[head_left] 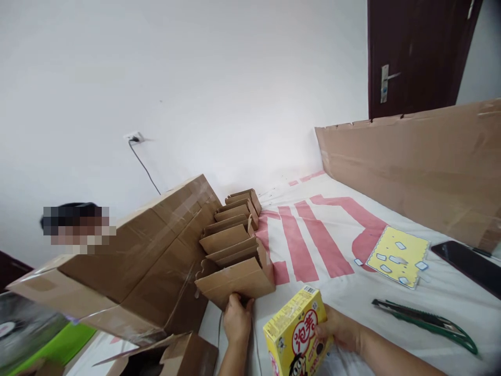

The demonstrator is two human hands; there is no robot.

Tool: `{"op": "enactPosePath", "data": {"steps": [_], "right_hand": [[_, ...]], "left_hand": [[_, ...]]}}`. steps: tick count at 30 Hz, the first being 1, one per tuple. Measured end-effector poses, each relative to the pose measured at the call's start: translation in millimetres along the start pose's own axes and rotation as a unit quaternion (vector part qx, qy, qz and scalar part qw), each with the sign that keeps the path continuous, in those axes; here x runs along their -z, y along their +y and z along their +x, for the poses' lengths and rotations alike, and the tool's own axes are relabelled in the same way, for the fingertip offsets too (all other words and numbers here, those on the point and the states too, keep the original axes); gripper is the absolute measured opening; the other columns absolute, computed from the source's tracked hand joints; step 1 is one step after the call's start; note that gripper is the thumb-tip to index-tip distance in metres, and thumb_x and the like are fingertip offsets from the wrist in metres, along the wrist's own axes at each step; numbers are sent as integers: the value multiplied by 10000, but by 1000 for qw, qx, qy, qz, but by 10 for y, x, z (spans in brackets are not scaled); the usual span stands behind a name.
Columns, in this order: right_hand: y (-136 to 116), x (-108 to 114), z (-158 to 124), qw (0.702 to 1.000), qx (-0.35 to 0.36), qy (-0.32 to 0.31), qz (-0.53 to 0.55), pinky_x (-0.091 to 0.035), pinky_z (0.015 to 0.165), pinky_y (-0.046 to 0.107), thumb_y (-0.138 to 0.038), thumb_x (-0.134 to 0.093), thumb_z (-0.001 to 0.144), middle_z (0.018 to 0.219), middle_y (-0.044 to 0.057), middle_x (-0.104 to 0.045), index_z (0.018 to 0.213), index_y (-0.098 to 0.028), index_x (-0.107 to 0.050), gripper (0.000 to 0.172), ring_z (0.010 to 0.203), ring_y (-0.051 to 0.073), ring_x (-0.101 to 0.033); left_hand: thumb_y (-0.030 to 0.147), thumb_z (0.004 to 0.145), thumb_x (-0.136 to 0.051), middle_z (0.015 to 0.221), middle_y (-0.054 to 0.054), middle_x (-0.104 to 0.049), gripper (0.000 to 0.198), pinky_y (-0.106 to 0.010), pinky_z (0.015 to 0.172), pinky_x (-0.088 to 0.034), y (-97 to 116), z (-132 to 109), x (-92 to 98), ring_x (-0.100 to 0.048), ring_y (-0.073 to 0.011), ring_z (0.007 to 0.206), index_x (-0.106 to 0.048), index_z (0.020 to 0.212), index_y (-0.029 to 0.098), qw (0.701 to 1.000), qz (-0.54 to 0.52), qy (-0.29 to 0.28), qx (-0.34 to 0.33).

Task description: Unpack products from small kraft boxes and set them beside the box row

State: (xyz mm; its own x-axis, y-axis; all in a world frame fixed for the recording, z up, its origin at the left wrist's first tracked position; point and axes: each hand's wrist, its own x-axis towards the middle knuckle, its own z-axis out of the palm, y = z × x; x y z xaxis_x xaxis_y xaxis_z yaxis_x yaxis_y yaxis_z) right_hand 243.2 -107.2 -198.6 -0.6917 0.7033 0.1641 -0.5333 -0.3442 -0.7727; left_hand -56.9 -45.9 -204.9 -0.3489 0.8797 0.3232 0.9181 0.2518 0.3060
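Where the white-and-red table cloth [344, 292] runs back to the wall, a long cardboard sheet [422, 167] stands on edge at two o'clock. A big taped shipping carton [156, 245] lies tilted at nine o'clock. Against its side a row of small brown cartons [235, 224] runs off toward twelve. The nearest carton [238, 282] sits at six o'clock, and the left hand [237, 318] has its fingers closed on that carton's lower edge. At five o'clock the right hand [340, 329] wraps around the side of a yellow box [299, 337], held upright just above the cloth, close beside the carton but apart from it. A yellow sticker sheet [399, 256], a dark phone [467, 263] and a green cutter [426, 321] lie at three to four o'clock.

I'd judge this a pairing step, with the box in hand and the carton steadied. Bringing them together would call for the carton's mouth to be opened and turned to face the box.
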Motion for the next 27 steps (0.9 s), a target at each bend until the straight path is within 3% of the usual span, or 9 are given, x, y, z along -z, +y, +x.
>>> {"op": "enactPosePath", "data": {"steps": [7,15,18,22,24,27], "right_hand": [[-43,-33,-2,1000,-9,-4,3,-522,892,399,-418,-863,612,1063,160,-725,1144,-91,-670,654,968,288,-700],[3,33,4,1000,-10,-1,6,-501,936,436,-414,-865,614,1063,157,-725,1117,-90,-677,627,996,296,-690],[8,40,9,1000,-15,-4,4,-504,933,434,-421,-867,607,1050,153,-729,1108,-90,-682,629,984,292,-693],[-27,11,6,1000,-22,-4,13,-520,895,384,-426,-862,616,1048,160,-729,1105,-79,-683,626,962,275,-700],[-41,-2,3,1000,-23,-3,19,-527,873,362,-428,-857,621,1053,164,-727,1116,-75,-681,633,950,265,-703],[-41,-2,-2,1000,-20,-6,22,-532,853,343,-423,-856,618,1050,164,-729,1121,-71,-682,637,938,257,-706]], "left_hand": [[336,862,-596,987,-112,-703,216,-385,886,-412,135,136,-85,-659,-281,1011,-494,983,189,999,46,21,-11],[336,905,-522,1016,-163,-666,297,-405,826,-426,309,125,-59,-638,-307,1009,-526,1094,106,995,98,25,0],[361,941,-433,1058,-181,-630,370,-394,837,-422,505,14,-14,-609,-305,1032,-556,1157,87,991,121,7,-61],[242,913,-466,1032,-91,-638,442,-322,830,-425,773,-34,28,-621,-233,986,-514,1349,290,967,143,-65,-202],[175,893,-459,968,-95,-654,546,-326,753,-441,847,19,49,-650,-241,890,-452,1411,347,958,163,-92,-219],[172,905,-426,918,-134,-670,562,-351,688,-446,843,118,94,-667,-281,832,-417,1444,328,953,194,-104,-206]]}}
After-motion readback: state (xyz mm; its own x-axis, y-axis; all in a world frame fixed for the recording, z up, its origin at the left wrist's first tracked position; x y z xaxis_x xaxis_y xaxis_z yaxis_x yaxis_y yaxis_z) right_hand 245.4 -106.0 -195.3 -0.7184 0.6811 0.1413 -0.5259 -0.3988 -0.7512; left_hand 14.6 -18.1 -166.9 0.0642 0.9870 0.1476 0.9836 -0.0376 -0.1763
